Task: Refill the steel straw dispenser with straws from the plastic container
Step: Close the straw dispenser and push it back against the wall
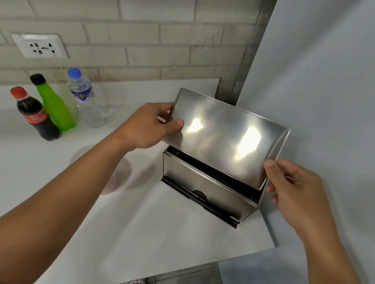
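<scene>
The steel straw dispenser (208, 190) stands on the white counter (26, 177), close to the right wall. Its shiny steel lid (224, 138) is raised off the body and tilted, leaving a dark gap over the box. My left hand (151, 128) pinches the lid's left edge, thumb on top. My right hand (297, 192) grips the lid's lower right corner. A black dispensing tray runs along the dispenser's front bottom. No plastic container and no straws are in view.
Three bottles stand at the left near the brick wall: a cola bottle (34, 114), a green bottle (53, 104) and a water bottle (86, 100). A wall socket (40, 45) is above them. A grey wall (350, 94) bounds the right side. The counter's front edge runs lower right.
</scene>
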A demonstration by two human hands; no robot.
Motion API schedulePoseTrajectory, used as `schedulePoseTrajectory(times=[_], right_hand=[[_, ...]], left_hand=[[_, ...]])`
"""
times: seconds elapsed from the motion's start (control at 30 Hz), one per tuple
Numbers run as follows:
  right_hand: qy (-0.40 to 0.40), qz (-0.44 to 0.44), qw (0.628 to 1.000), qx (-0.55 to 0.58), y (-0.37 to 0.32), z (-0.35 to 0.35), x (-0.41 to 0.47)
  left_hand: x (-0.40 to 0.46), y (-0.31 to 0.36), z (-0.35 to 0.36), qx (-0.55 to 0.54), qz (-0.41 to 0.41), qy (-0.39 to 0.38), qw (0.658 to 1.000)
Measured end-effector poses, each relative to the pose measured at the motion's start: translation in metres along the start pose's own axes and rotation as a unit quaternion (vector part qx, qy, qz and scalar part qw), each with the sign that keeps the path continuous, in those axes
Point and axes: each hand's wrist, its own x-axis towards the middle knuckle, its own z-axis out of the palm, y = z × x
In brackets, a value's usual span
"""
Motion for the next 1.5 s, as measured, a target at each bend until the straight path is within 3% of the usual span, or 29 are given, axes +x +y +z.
schedulePoseTrajectory(times=[0.2, 0.47, 0.57, 0.83, 1.23, 1.4, 1.5], right_hand=[[0.023, 0.043, 0.999, 0.025, 0.015, 0.009, 0.029], [0.064, -0.014, 0.986, -0.154, 0.025, 0.017, 0.030], [0.044, -0.008, 0.987, -0.155, 0.028, 0.023, 0.026], [-0.007, 0.001, 0.991, -0.130, 0.042, 0.036, 0.011], [0.023, 0.026, 0.984, -0.176, 0.042, 0.036, 0.002], [0.035, -0.023, 0.968, -0.246, 0.036, 0.025, 0.009], [-0.059, -0.141, 0.945, -0.289, 0.025, 0.021, 0.028]], left_hand=[[0.031, -0.003, 0.015, 0.009, -0.048, -0.016, 0.999], [0.044, -0.008, 0.037, 0.007, -0.094, -0.050, 0.994], [0.044, -0.012, 0.042, 0.020, -0.099, -0.048, 0.994], [0.035, -0.022, 0.050, 0.018, -0.087, -0.039, 0.995], [0.020, -0.028, 0.073, 0.034, -0.053, -0.001, 0.998], [0.016, -0.028, 0.076, 0.045, -0.044, 0.010, 0.998], [0.014, -0.027, 0.075, 0.056, -0.040, 0.013, 0.998]])
